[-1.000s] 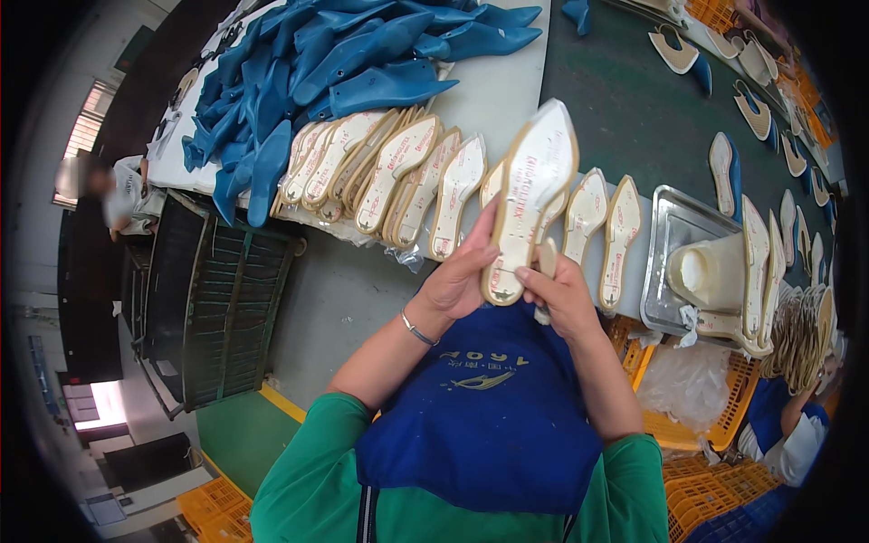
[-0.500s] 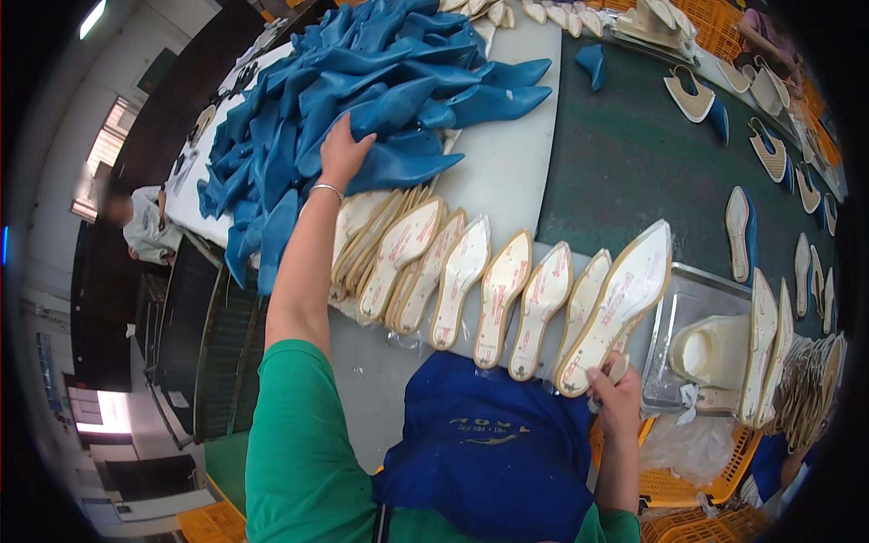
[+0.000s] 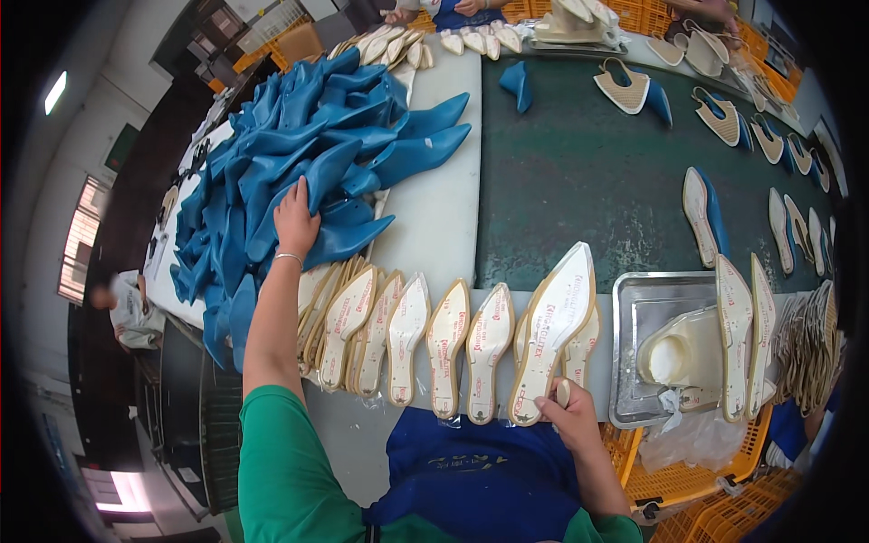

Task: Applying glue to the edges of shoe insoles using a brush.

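Observation:
My left hand (image 3: 297,220) lies on the heap of blue shoe lasts (image 3: 262,167), its fingers closed over one last and partly hidden. Its thumb is on the right side. My right hand (image 3: 572,414) pinches the heel end of a pointed white insole (image 3: 554,330) with a tan rim and red print. That insole stands tilted, toe away from me, in front of other insoles. A short cream-coloured piece (image 3: 563,393) shows between the fingers of the same hand; I cannot make out what it is. A row of similar insoles (image 3: 445,348) runs left along the near table edge.
A metal tray (image 3: 625,299) with a cream tub (image 3: 672,355) of white paste stands at the right. Blue lasts with woven uppers (image 3: 720,122) and insoles lie on the green surface (image 3: 579,181). Orange crates (image 3: 688,484) sit below right. Other people work across the table and at the left.
The view has shifted, so the table sits lower and further left. My left hand stays on the same part of the heap, its thumb drawn in closer. The right hand keeps the insole.

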